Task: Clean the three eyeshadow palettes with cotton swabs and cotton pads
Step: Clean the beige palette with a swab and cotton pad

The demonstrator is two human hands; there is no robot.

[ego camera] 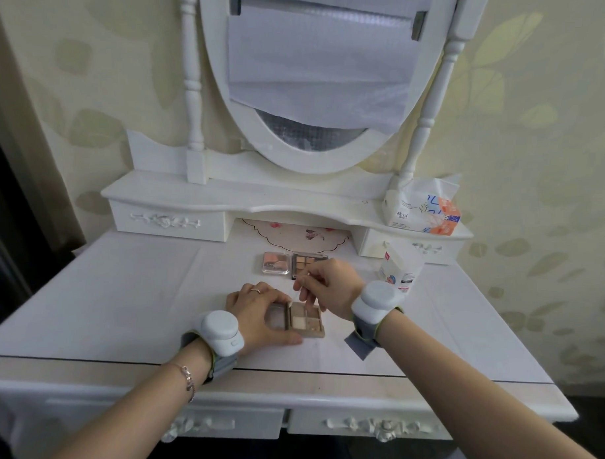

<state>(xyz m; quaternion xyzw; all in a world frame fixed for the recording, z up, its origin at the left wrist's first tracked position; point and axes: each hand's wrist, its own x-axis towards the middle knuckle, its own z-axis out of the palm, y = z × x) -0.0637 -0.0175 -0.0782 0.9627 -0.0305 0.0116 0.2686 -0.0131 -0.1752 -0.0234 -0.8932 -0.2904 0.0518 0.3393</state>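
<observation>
A small beige eyeshadow palette (307, 320) lies open on the white dressing table (125, 290), its clear lid folded out to the left. My left hand (259, 316) grips the palette by its lid side, thumb along the near edge. My right hand (327, 285) pinches a white cotton swab (295, 293) whose lower tip touches the palette's top left pan. Behind them lie a pink blush-toned palette (276, 263) and a dark-framed brown palette (304, 262), side by side; my right hand hides part of the brown one.
A white pack with a red label (398, 269) stands right of my right hand. A tissue pack (424, 209) sits on the raised drawer shelf at the right. A floral mat (304, 234) lies under the shelf arch. An oval mirror stands behind.
</observation>
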